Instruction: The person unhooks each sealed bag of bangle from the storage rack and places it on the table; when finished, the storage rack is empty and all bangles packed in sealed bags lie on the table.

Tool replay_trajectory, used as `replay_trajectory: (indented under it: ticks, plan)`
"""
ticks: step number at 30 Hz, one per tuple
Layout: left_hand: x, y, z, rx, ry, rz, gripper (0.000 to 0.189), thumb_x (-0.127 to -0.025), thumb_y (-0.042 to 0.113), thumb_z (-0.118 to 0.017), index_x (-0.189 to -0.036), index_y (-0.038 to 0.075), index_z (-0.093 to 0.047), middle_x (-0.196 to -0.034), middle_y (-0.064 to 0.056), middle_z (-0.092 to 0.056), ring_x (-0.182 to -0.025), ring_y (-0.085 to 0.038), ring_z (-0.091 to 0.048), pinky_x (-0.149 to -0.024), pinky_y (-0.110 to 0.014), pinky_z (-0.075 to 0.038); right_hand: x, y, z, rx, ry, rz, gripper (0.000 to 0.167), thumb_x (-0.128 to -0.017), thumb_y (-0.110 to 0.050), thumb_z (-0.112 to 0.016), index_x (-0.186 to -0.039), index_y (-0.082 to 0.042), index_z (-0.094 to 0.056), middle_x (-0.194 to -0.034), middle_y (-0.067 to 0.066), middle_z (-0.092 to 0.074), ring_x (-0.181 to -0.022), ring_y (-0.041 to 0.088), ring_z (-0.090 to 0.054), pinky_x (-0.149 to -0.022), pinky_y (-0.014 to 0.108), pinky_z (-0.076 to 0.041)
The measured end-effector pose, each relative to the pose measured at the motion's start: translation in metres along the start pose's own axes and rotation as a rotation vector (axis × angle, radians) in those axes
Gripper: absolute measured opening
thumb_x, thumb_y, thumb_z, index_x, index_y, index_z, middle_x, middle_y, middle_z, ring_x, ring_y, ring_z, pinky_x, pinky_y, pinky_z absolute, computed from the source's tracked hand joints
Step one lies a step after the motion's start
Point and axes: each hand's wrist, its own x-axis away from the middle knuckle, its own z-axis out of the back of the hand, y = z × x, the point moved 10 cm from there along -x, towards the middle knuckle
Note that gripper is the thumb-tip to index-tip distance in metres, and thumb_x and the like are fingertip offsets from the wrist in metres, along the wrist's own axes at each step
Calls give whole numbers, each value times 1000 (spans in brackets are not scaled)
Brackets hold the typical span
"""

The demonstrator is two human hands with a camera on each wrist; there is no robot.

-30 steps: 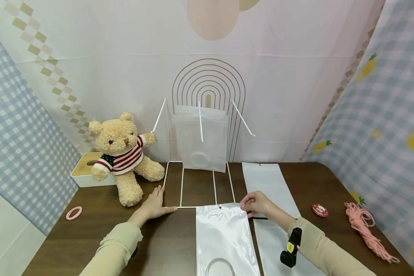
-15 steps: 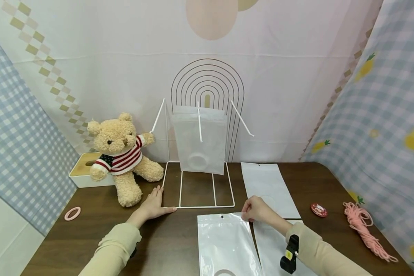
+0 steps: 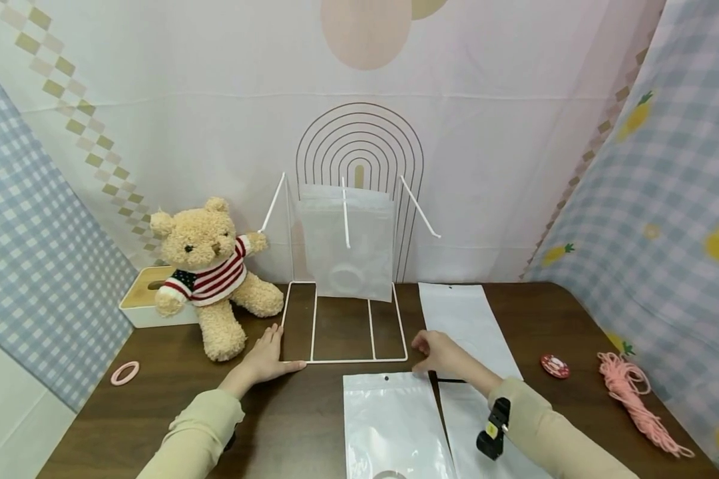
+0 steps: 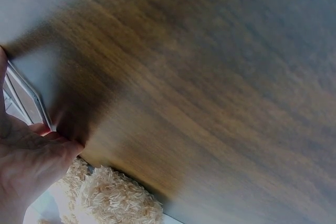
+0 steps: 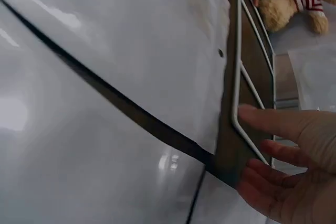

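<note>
My left hand (image 3: 265, 358) rests with extended fingers at the left front corner of a white wire rack (image 3: 356, 361). A translucent zip bag (image 3: 349, 273) with a round ring shape inside hangs on the rack's middle hook. Just beyond the top right corner of a glossy white zip bag (image 3: 389, 416), my right hand (image 3: 440, 352) holds nothing. In the right wrist view its thumb (image 5: 257, 119) and fingers stand apart near the rack's corner. That bag lies flat before the rack, a ring partly visible at the frame's bottom edge.
Two more white bags, a far one (image 3: 464, 319) and a near one (image 3: 476, 426), lie at the right. A teddy bear (image 3: 212, 266) leans by a tissue box (image 3: 138, 293) at the left. A pink ring (image 3: 124, 373), a red chip (image 3: 554, 366) and pink rope (image 3: 635, 402) lie around.
The front bag has come down toward me, off the rack's front bar. My right hand pinched its top corner before and has now let go. The left hand stays in place.
</note>
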Motion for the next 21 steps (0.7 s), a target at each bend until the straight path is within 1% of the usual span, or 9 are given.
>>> replay_trajectory:
  ticks: [3,5,8,11,13,15,17,21]
  plan:
    - [-2,-2,3,3,10,-2,101,-76,47,-67,-137,-18,-20,-143,-38,-16,-134,-50,-16,-109,-56,-20,-21,-3,8,-12,-15,43,56,-68,-18,-80,-112,6,-54,-104,19,-59,-97,31,-56,-87,42,-48]
    - [-4,-3,5,9,13,-3,101,-76,48,-67,-137,-17,-20,-144,-37,-15,-134,-50,-15,-109,-56,-19,-33,-4,9,-6,-35,63,69,-70,-24,-79,-122,9,-47,-118,25,-54,-110,38,-51,-95,47,-43]
    - [-5,-3,4,8,15,-13,102,-76,49,-66,-137,-18,-20,-143,-38,-16,-134,-50,-16,-109,-57,-20,-44,-4,1,-27,-122,73,90,-71,-31,-77,-136,10,-30,-139,29,-34,-128,42,-35,-104,50,-34]
    - [-4,-2,2,13,15,-13,101,-76,48,-67,-137,-18,-21,-143,-38,-16,-134,-50,-16,-109,-57,-19,-47,-5,-15,17,-225,71,105,-70,-35,-78,-141,11,-17,-148,29,-16,-135,42,-21,-107,52,-29]
    - [-4,0,1,14,22,-12,100,-76,46,-68,-136,-18,-21,-143,-38,-17,-134,-50,-17,-109,-57,-20,-46,-5,-23,66,-266,53,109,-69,-35,-79,-142,10,-12,-151,26,-7,-138,41,-15,-109,51,-26]
    - [-3,0,1,19,27,-7,99,-75,44,-69,-136,-18,-22,-143,-37,-17,-134,-50,-17,-109,-56,-20,-44,-5,-27,105,-287,45,109,-68,-35,-79,-142,10,-12,-152,24,-4,-139,40,-12,-110,51,-25]
    - [-1,0,2,13,35,-7,98,-75,44,-69,-136,-18,-22,-143,-37,-18,-134,-50,-17,-109,-56,-20,-43,-4,-28,101,-293,32,108,-69,-31,-79,-143,8,-12,-152,22,-4,-140,39,-11,-110,50,-24]
    - [1,1,5,-3,40,-20,99,-74,43,-70,-134,-20,-24,-141,-40,-20,-132,-51,-19,-108,-57,-21,-43,-2,-27,48,-293,25,104,-69,-26,-79,-144,4,-14,-153,20,-6,-140,37,-13,-111,49,-24]
